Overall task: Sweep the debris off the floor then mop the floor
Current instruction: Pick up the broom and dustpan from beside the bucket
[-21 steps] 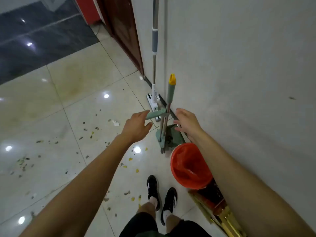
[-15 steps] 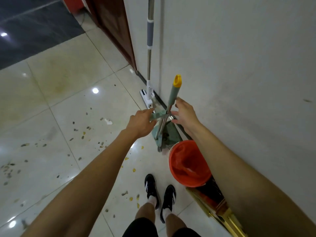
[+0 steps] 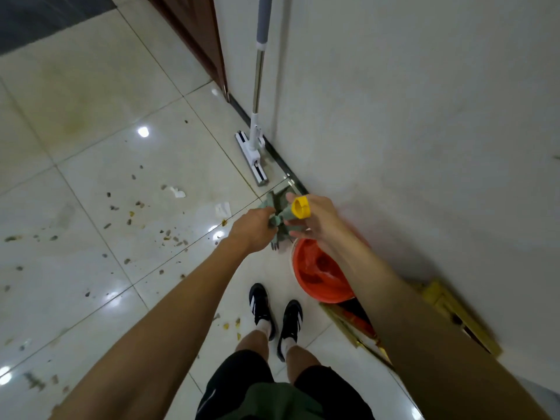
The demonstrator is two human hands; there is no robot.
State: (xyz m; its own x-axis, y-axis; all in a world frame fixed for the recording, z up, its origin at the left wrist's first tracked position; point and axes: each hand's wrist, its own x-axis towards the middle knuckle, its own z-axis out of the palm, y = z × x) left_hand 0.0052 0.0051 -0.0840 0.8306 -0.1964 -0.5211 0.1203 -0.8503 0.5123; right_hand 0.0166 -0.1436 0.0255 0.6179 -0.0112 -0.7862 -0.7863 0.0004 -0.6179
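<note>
Left hand (image 3: 253, 230) grips the green dustpan handle (image 3: 274, 221) (right hand (image 3: 315, 219) curls round the yellow-capped broom (image 3: 300, 207)).

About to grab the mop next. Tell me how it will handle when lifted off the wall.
The mop leans on the wall, so it may slide sideways if nudged. Its long thin metal pole looks stiff and probably light. The flat head seems hinged, so it will likely swing when lifted.

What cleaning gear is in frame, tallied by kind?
Mop, leaning on the wall: 1
Green broom-and-dustpan set with yellow cap, in the grip of both the left hand and the right hand: 1
Orange bucket: 1
Total: 3
</note>
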